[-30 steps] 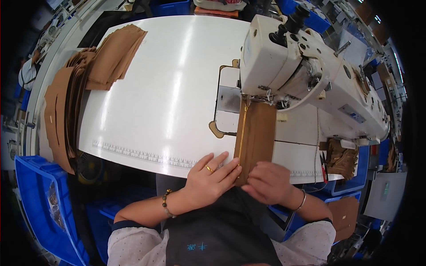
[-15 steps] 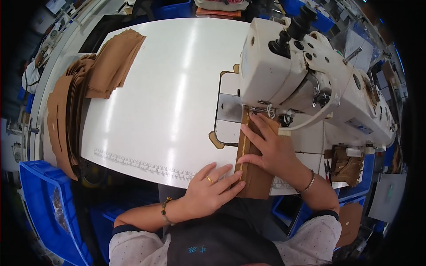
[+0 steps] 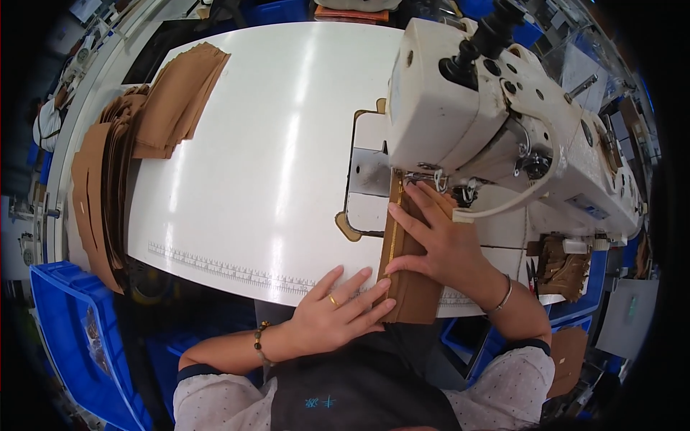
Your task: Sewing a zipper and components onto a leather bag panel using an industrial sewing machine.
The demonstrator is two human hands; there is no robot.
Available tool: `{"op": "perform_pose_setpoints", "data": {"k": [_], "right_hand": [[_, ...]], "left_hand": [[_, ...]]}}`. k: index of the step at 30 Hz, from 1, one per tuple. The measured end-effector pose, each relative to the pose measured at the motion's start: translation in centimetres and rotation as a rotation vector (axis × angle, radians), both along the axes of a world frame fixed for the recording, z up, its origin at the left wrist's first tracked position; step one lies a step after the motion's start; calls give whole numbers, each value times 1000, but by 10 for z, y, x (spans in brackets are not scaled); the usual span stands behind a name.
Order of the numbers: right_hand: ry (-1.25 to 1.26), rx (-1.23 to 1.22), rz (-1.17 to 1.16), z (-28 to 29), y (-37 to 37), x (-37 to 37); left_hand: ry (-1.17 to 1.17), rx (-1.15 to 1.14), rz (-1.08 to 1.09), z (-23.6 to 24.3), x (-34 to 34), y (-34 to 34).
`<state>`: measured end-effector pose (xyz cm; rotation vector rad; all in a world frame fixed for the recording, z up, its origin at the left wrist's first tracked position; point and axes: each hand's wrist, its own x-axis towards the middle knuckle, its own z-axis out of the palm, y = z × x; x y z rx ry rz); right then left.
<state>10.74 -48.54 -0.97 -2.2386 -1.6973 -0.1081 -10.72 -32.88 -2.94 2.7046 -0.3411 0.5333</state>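
A long brown leather piece (image 3: 415, 294) with a gold zipper along its left edge lies under the needle of a white sewing machine (image 3: 496, 122). My right hand (image 3: 438, 237) lies flat on the piece, fingers reaching up to the presser foot. My left hand (image 3: 338, 312) rests at the table's front edge, its fingers apart and its fingertips pressing the lower left edge of the piece. The lower end of the piece hangs over the table edge toward my lap.
Stacks of brown cut pieces (image 3: 176, 100) lie at the white table's (image 3: 259, 158) far left, and more hang over its left edge (image 3: 97, 194). A blue crate (image 3: 72, 337) stands at lower left. More brown pieces (image 3: 560, 262) sit right of the machine.
My right hand moved from the front edge up along the leather piece to the needle, and the piece has slid further under the machine. My left hand stayed near the front edge.
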Motion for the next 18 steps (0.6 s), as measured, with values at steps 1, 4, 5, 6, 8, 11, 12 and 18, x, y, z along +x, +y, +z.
{"op": "perform_pose_setpoints", "data": {"k": [1, 4, 5, 6, 8, 11, 12, 18], "right_hand": [[12, -1, 1, 0, 0, 0], [27, 2, 6, -2, -2, 0], [36, 4, 0, -2, -2, 0], [29, 10, 13, -3, -3, 0], [55, -24, -11, -3, -2, -1], [37, -18, -10, 0, -1, -2], [41, -15, 0, 1, 0, -2], [-7, 23, 32, 1, 2, 0]], "left_hand": [[-14, 20, -13, -3, -2, 1], [-60, 80, -61, -10, -12, 8], [-98, 123, -95, -13, -15, 10], [-93, 124, -94, -14, -18, 10], [-106, 42, -127, -14, -26, 13], [-108, -45, -34, -3, -44, 36], [-119, 27, 56, 2, -50, 53], [-202, 520, 905, 50, -102, 223]]}}
